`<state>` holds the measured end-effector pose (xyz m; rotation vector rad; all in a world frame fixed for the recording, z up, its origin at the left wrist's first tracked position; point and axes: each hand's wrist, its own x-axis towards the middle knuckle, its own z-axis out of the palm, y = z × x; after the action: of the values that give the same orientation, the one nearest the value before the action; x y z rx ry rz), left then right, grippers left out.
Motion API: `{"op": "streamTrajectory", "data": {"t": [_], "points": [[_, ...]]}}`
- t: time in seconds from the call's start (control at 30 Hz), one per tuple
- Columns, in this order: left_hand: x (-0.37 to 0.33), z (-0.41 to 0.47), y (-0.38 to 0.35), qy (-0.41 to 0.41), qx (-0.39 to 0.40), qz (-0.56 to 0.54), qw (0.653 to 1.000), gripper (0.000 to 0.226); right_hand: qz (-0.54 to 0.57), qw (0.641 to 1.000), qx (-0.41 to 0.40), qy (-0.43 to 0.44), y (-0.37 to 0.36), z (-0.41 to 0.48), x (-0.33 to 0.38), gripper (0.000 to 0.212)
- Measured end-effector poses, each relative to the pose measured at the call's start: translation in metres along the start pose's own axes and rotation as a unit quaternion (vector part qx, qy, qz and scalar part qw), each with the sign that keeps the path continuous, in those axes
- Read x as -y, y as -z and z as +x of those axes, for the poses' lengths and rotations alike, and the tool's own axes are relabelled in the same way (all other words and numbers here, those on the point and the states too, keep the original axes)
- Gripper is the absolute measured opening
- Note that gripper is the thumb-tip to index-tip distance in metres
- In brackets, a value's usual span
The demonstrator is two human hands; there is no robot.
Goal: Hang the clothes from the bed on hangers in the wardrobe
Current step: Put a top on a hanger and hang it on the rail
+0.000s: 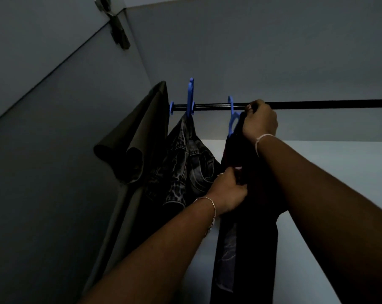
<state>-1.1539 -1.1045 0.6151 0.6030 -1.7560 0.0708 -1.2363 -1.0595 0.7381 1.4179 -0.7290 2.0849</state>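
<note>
One dark garment point(249, 242): right hand point(260, 122) grips high, left hand point(229, 190) low.

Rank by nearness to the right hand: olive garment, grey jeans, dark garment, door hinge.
1. dark garment, gripped by the right hand.
2. grey jeans, left along the rail.
3. olive garment, at the rail's left end.
4. door hinge, top left.

Bare arms point(163, 249); thin bracelets point(261, 139) (maybe thread).
</note>
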Motion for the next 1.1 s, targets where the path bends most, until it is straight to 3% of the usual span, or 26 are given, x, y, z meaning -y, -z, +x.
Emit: {"op": "streamTrajectory", "data": {"t": [0.33, 0.5, 0.7, 0.8, 0.9, 1.1], "points": [[0.015, -0.010, -0.012, 0.056, -0.021, -0.050, 0.997, 0.043, -0.050, 0.997, 0.059, 0.023, -0.004, -0.028, 0.008, 0.020], [0.018, -0.022, -0.014, 0.093, -0.009, -0.114, 0.989, 0.054, -0.089, 0.988, 0.119, 0.030, 0.009, -0.044, 0.009, 0.040], [0.019, -0.073, -0.019, 0.171, -0.007, -0.160, 0.972, 0.047, -0.141, 0.978, 0.152, -0.035, 0.042, -0.099, 0.011, 0.074], [-0.011, -0.125, -0.010, 0.216, 0.017, -0.149, 0.965, 0.047, -0.135, 0.971, 0.185, -0.073, 0.090, -0.138, 0.029, 0.074], [-0.022, -0.172, -0.006, 0.260, 0.005, -0.163, 0.952, 0.067, -0.096, 0.963, 0.214, -0.135, 0.127, -0.172, 0.044, 0.068], [-0.082, -0.278, 0.016, 0.316, 0.004, -0.138, 0.939, 0.030, -0.059, 0.940, 0.280, -0.185, 0.199, -0.240, 0.078, 0.066]]}}
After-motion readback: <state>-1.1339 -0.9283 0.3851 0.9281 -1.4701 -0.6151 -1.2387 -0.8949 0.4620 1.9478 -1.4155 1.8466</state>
